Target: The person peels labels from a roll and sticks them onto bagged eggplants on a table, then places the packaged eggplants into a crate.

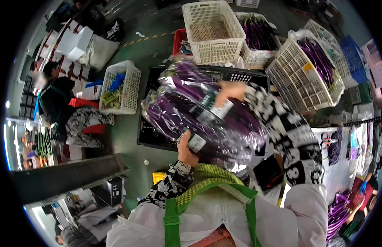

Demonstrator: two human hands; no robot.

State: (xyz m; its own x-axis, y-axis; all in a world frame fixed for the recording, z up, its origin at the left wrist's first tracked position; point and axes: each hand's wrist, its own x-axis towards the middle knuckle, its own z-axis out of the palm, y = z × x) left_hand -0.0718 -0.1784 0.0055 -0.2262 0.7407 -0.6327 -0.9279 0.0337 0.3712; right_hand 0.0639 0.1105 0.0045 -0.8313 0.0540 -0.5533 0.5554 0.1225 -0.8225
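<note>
Several clear plastic bags of purple eggplants (170, 113) lie piled over a black crate (142, 133) in front of me. My left hand (187, 149) is at the near edge of the pile, its fingers wrapped on a bag beside a white label. Farther up, my right hand (231, 94) reaches in from the right and holds a bag by its labelled part. That hand is slightly blurred. The crate's floor is mostly hidden under the bags.
Beyond the crate stands a white crate (217, 47). Crates of loose eggplants (259, 35) are at the back right. A white basket (135, 86) with green vegetables is left. A seated person (57, 101) is far left; another person (360, 195) is lower right.
</note>
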